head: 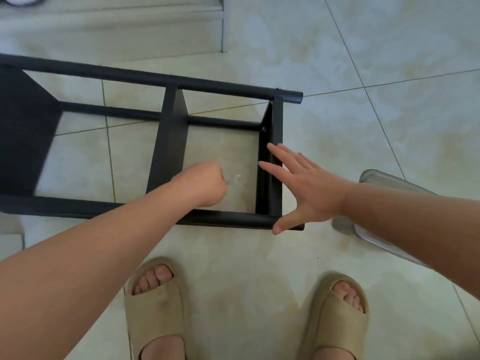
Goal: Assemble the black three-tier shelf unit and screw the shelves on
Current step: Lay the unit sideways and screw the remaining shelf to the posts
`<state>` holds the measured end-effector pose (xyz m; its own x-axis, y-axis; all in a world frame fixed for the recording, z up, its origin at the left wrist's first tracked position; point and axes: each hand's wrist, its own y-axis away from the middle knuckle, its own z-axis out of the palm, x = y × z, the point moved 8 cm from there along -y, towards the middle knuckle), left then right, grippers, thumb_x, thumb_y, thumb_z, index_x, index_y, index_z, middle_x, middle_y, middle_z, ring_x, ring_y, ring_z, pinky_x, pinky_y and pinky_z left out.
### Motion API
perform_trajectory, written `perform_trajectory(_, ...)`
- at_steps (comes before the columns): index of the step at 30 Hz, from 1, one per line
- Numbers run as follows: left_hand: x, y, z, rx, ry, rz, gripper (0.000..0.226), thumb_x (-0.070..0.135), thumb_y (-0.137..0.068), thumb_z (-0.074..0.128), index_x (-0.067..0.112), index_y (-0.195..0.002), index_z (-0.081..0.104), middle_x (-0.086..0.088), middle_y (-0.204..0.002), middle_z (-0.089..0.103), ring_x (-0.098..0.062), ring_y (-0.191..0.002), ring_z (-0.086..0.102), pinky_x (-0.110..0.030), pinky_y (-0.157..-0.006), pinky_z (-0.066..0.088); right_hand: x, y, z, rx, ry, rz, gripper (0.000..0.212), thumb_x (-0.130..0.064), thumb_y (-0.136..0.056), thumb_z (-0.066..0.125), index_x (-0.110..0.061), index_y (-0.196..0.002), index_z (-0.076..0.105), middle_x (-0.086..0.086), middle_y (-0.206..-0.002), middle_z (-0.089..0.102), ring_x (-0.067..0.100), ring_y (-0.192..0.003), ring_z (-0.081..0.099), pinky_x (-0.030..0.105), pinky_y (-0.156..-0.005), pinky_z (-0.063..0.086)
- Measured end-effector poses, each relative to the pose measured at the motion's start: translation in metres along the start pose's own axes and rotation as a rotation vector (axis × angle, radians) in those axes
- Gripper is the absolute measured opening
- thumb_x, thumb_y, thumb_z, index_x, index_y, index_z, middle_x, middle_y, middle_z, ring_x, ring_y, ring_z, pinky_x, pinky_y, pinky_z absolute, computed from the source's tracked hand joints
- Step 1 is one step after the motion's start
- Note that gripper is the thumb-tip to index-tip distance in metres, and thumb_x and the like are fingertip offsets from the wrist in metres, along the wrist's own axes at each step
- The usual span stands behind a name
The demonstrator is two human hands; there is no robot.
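Note:
The black shelf unit (pixel 166 141) lies on its side on the tiled floor, its tubes running left to right. Three shelf panels stand between the tubes: one at the far left, one in the middle and one at the right end (pixel 270 157). My left hand (pixel 205 184) is curled into a fist over the bay between the middle and right panels and grips a small blurred silvery tool (pixel 235 179). My right hand (pixel 304 183) is spread with straight fingers against the right end panel, its thumb at the near tube's end. A screw head (pixel 264 129) shows on that panel.
My feet in beige slide sandals (pixel 155 307) stand just in front of the unit. A clear plastic container lid or tray (pixel 374 203) lies on the floor at the right, partly under my right forearm. A white step and door frame (pixel 223 24) are behind the unit.

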<state>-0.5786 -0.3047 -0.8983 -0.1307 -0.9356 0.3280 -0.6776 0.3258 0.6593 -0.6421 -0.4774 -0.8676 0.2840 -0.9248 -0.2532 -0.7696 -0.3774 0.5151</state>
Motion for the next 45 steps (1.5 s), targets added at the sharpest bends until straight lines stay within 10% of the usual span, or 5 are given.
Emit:
perform_trajectory(7, 0.04, -0.027, -0.125, 0.536, 0.073, 0.237, 0.008, 0.02, -0.099, 0.044, 0.02, -0.099, 0.052, 0.001, -0.097, 0.054, -0.021, -0.087, 0.051, -0.037, -0.068, 0.04, 0.049, -0.027, -0.08, 0.281, -0.113, 0.192, 0.084, -0.044, -0.094, 0.062, -0.028, -0.16, 0.012, -0.003, -0.166, 0.021, 0.024, -0.149, 0.024, 0.044, -0.118, 0.028)
perform_trajectory(16, 0.054, -0.128, -0.151, 0.326, -0.037, 0.121, 0.014, 0.015, -0.099, 0.035, 0.015, -0.109, 0.045, -0.007, -0.094, 0.056, -0.023, -0.079, 0.051, -0.036, -0.063, 0.037, 0.09, -0.107, -0.097, 0.293, -0.166, 0.384, 0.052, -0.042, -0.101, 0.048, -0.026, -0.149, 0.037, 0.006, -0.139, 0.048, 0.032, -0.129, 0.04, 0.044, -0.102, 0.038)
perform_trajectory(27, 0.071, -0.042, -0.148, 0.45, -0.054, 0.264, 0.011, 0.014, -0.103, 0.03, 0.02, -0.1, 0.038, -0.001, -0.082, 0.058, -0.025, -0.076, 0.053, -0.038, -0.077, 0.029, 0.045, -0.024, -0.133, 0.467, -0.11, 0.376, 0.058, -0.063, -0.083, 0.068, -0.018, -0.119, 0.057, -0.003, -0.107, 0.042, 0.022, -0.104, 0.047, 0.033, -0.075, 0.036)
perform_trajectory(39, 0.09, 0.162, -0.091, 0.477, -0.022, 0.275, 0.01, 0.011, -0.102, 0.032, 0.018, -0.103, 0.039, 0.004, -0.072, 0.053, -0.024, -0.072, 0.051, -0.039, -0.089, 0.034, -0.084, 0.155, -0.1, 0.484, -0.222, 0.367, 0.043, -0.037, -0.085, 0.077, -0.011, -0.114, 0.058, 0.004, -0.118, 0.048, 0.027, -0.106, 0.051, 0.04, -0.086, 0.046)
perform_trajectory(45, 0.078, 0.224, -0.03, 0.511, -0.035, 0.284, 0.012, 0.01, -0.101, 0.033, 0.019, -0.104, 0.04, 0.007, -0.071, 0.053, -0.018, -0.068, 0.049, -0.037, -0.089, 0.034, -0.136, 0.207, -0.046, 0.437, -0.126, 0.342, 0.042, -0.035, -0.086, 0.077, -0.01, -0.108, 0.051, -0.002, -0.104, 0.036, 0.027, -0.096, 0.052, 0.035, -0.069, 0.04)
